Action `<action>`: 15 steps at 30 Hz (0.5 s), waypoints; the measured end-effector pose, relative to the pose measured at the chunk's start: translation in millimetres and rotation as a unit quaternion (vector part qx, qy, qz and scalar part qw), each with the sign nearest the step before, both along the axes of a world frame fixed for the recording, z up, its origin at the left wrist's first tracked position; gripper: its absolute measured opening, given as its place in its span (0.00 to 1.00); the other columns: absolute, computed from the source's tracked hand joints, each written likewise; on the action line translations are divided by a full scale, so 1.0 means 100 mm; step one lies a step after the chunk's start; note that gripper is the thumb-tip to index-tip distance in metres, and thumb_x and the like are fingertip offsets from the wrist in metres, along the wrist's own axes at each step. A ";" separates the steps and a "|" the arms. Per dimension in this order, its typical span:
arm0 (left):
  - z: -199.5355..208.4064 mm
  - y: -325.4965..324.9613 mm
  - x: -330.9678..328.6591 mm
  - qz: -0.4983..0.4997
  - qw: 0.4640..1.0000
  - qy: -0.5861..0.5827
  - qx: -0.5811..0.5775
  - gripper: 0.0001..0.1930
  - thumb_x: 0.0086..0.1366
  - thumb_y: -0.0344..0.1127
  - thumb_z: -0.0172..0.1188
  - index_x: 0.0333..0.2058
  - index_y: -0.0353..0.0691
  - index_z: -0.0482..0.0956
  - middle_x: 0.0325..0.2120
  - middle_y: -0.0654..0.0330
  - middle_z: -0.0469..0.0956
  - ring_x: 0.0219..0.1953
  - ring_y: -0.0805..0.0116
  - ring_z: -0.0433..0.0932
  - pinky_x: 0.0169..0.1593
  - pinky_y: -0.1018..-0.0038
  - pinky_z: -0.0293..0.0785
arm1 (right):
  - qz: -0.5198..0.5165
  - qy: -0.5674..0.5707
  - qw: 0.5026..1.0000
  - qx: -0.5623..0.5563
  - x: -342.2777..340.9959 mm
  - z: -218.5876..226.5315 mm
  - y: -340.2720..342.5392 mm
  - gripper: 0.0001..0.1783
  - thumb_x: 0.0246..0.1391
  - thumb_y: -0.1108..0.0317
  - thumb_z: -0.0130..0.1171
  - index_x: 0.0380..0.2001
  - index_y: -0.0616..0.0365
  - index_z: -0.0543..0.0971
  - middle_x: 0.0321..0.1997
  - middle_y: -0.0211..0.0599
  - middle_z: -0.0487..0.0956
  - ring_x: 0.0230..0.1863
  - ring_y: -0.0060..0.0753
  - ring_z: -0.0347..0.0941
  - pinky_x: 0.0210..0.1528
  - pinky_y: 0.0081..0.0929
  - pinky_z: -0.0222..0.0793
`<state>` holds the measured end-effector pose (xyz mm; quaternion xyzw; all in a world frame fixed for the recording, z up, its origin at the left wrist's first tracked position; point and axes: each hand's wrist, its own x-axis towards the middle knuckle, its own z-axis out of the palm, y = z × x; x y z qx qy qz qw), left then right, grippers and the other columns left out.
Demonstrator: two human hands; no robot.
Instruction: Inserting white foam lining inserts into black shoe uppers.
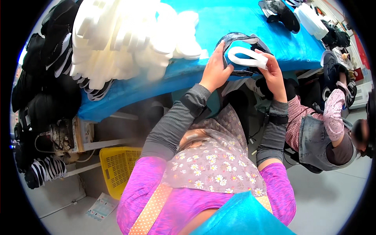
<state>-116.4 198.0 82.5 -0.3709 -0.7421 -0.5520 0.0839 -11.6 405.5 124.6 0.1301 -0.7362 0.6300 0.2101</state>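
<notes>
Above the near edge of the blue-covered table, my left hand (215,69) is closed around the side of a dark shoe upper (234,37), whose opening faces me. My right hand (274,76) pinches the end of a white looped foam piece (239,62) between thumb and fingers. The loop's rounded end lies in front of the shoe upper's opening; I cannot tell how far inside it reaches. Part of the upper is hidden behind the loop and my fingers.
A tall heap of white foam pieces (117,43) covers the table's left part. Black shoes (58,43) are piled beyond it. More dark shoes (280,15) lie at the far right. A yellow basket (117,168) stands below. A co-worker (317,133) sits at right, holding a shoe.
</notes>
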 end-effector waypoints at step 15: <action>0.00 0.00 -0.01 0.005 1.000 -0.001 -0.001 0.44 0.53 0.33 0.59 0.68 0.32 0.49 0.63 0.39 0.61 0.66 0.43 0.60 0.68 0.60 0.55 | -0.015 -0.005 1.000 -0.012 -0.05 -0.11 -0.04 0.19 0.64 0.80 0.49 0.57 0.56 0.70 0.67 0.44 0.69 0.64 0.34 0.67 0.63 0.28 0.66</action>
